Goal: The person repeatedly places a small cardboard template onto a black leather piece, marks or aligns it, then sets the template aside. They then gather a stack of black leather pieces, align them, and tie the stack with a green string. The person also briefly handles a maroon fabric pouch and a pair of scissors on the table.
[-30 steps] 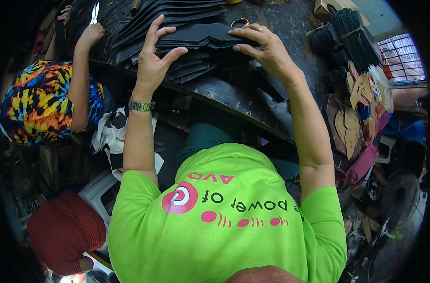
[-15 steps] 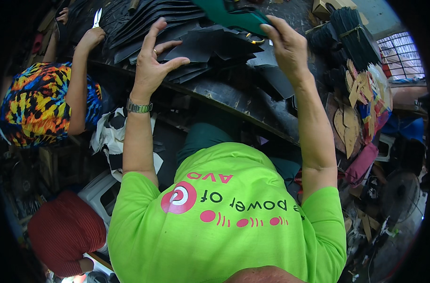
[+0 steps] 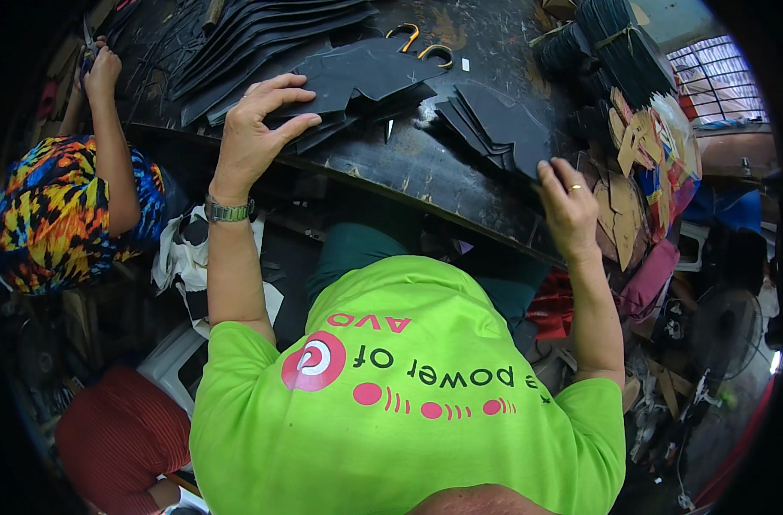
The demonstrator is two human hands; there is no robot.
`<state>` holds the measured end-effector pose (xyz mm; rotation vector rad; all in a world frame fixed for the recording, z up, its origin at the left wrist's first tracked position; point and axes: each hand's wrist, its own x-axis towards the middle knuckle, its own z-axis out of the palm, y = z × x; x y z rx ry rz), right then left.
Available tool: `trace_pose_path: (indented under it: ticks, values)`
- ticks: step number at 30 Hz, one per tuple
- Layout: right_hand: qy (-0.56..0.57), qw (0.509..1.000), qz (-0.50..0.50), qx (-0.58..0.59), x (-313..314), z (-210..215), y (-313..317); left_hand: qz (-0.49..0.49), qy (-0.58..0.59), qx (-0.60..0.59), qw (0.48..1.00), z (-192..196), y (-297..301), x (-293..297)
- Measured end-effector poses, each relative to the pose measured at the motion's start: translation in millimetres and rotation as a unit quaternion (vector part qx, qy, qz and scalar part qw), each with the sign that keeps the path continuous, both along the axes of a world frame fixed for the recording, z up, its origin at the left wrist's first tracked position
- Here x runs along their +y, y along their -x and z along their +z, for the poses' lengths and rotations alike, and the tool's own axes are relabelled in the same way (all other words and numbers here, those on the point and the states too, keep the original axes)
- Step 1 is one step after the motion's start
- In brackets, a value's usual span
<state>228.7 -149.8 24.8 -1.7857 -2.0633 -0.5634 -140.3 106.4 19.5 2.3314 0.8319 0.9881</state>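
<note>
A fanned pile of black cut sheets (image 3: 370, 73) with notched edges lies on the dark worktable. My left hand (image 3: 263, 124), wearing a metal watch (image 3: 229, 210), is at the pile's left end. Its thumb and fingers are apart, close to or resting on the sheets' corner. To the right lies a smaller pile of black cut pieces (image 3: 503, 124). My right hand (image 3: 570, 206) has its fingers closed at the near tip of this pile, on a black cut piece; its thumb is mostly hidden. Scissors with yellow-and-black handles (image 3: 421, 47) lie behind the fanned pile, mostly covered by it.
More black sheets (image 3: 263, 43) are stacked at the back left. A tied bundle of dark pieces (image 3: 619, 43) and tan offcuts (image 3: 636, 142) crowd the right. On the left, a co-worker in a patterned shirt (image 3: 78, 202) holds scissors; another person in dark red (image 3: 125, 438) is behind.
My right hand has come down and right from above the table; the green piece it held up no longer shows as green. My left hand has shifted slightly left and down, fingers more curled.
</note>
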Motion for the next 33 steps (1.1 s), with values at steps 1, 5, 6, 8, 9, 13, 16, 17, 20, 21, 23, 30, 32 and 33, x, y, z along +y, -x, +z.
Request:
trace_pose_path:
  ticks: [1, 5, 6, 8, 9, 13, 16, 17, 20, 21, 23, 30, 32, 33]
  values:
    - [0.024, 0.999, -0.018, 0.013, -2.6, -3.0, 4.3, 0.002, 0.004, 0.003, 1.0, 1.1, 0.6, -0.2]
    - [0.068, 0.996, -0.054, 0.028, 0.1, 10.9, 12.1, 0.009, 0.021, 0.003, 1.0, 3.7, 2.4, -0.9]
    - [0.067, 0.996, -0.041, 0.045, 4.9, 17.2, 14.4, 0.008, 0.023, -0.002, 1.0, 3.6, 2.7, -0.9]
    - [0.054, 0.995, -0.024, 0.083, 21.4, 27.3, 22.6, 0.01, 0.023, -0.018, 1.0, 2.4, 2.6, -0.8]
    - [0.051, 0.992, -0.007, 0.119, 32.2, 30.5, 28.1, 0.011, 0.023, -0.025, 0.999, 1.8, 2.2, 0.0]
    - [-0.012, 0.987, 0.08, 0.136, 89.2, 32.0, 54.5, 0.004, 0.011, -0.062, 0.998, -0.4, 0.0, 3.5]
    - [-0.067, 0.984, 0.133, 0.098, 137.3, 27.7, 65.2, 0.002, 0.011, -0.069, 0.998, -0.5, -3.0, 6.5]
    - [-0.068, 0.984, 0.142, 0.084, 152.1, 25.3, 67.5, 0.002, 0.012, -0.073, 0.997, -0.2, -3.6, 7.3]
    - [-0.058, 0.981, 0.156, 0.096, 183.1, 17.4, 71.3, 0.002, 0.014, -0.081, 0.997, 0.3, -3.5, 8.5]
    - [-0.048, 0.979, 0.16, 0.115, 190.6, 14.6, 72.4, 0.002, 0.015, -0.084, 0.996, 0.2, -3.1, 8.6]
    - [-0.011, 0.969, 0.167, 0.181, 200.7, 11.5, 71.1, 0.013, 0.019, -0.096, 0.995, -0.5, -2.7, 8.8]
    - [0.034, 0.946, 0.172, 0.272, 205.7, 4.9, 67.5, 0.03, -0.036, -0.085, 0.995, 0.6, 0.9, 4.4]
    - [0.03, 0.947, 0.174, 0.267, 202.6, 2.3, 68.6, 0.048, -0.018, -0.074, 0.996, -0.2, 4.5, -3.3]
    - [0.031, 0.946, 0.173, 0.271, 201.8, 1.2, 69.1, 0.055, -0.019, -0.07, 0.996, -1.1, 5.7, -5.9]
